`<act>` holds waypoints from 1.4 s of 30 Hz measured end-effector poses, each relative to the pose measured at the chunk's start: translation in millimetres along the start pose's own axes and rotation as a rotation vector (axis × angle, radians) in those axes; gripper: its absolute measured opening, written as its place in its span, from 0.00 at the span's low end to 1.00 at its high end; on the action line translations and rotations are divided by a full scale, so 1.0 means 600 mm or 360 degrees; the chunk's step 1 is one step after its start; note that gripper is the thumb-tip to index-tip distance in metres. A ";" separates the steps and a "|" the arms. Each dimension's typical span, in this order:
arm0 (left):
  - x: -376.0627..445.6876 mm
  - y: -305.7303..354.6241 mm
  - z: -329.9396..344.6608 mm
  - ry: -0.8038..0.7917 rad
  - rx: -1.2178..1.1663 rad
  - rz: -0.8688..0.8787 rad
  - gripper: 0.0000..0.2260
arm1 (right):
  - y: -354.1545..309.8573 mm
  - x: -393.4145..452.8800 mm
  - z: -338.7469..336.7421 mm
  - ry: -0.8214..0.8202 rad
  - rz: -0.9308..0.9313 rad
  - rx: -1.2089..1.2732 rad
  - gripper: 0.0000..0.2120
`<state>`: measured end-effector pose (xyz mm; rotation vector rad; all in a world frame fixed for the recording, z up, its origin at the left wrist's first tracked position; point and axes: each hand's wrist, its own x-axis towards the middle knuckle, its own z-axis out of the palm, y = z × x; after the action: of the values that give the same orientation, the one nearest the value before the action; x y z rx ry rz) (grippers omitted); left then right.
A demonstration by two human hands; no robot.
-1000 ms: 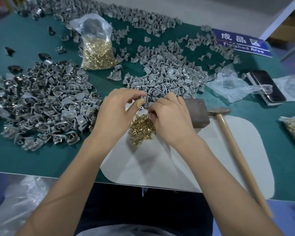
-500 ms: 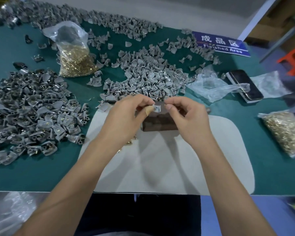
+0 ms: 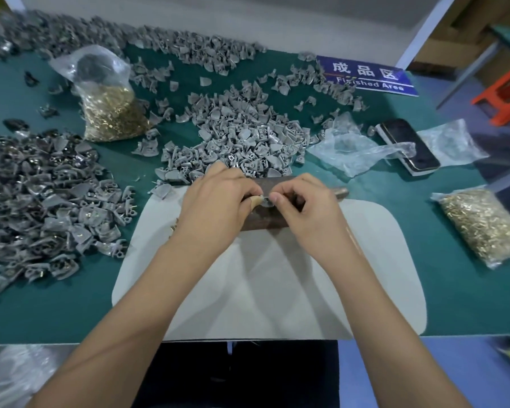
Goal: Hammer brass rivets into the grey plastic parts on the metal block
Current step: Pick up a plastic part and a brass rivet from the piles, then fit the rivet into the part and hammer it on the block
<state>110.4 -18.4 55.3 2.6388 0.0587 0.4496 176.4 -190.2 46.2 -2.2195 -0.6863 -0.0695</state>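
Part positioning on the metal block

Left hand and right hand pinch one grey plastic part above it.

Two hands, two rivet bags (both full), one phone.

We view the bench from one head-worn, wide-angle camera, facing forward and steeply down over the green table. Both forearms enter from the lower edge, close to the lens; the far wall bounds the top.
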 end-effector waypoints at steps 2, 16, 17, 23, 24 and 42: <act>-0.002 0.001 0.001 0.0005 -0.0002 -0.0006 0.05 | -0.007 0.002 -0.002 -0.0017 -0.0029 -0.0041 0.02; -0.004 -0.004 0.001 0.0062 -0.0039 0.0029 0.01 | -0.023 0.024 -0.013 -0.0205 -0.0045 -0.0306 0.04; -0.004 -0.003 0.001 0.0066 -0.0042 0.0030 0.01 | -0.020 0.023 -0.012 -0.0197 -0.0034 -0.0256 0.04; -0.009 -0.003 0.005 0.0097 -0.0007 0.0030 0.02 | -0.012 0.004 0.004 -0.0021 0.0006 -0.0130 0.06; -0.011 -0.002 0.006 0.0113 0.0023 0.0035 0.02 | -0.013 0.000 0.008 0.0034 0.0000 -0.0147 0.05; -0.013 -0.009 0.012 0.0120 0.0035 0.0012 0.02 | -0.030 0.017 -0.010 -0.0135 -0.0070 -0.0553 0.06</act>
<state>105.4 -17.7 44.7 2.6442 0.0777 0.5538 177.4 -180.1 65.5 -2.5511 -0.8204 -0.1257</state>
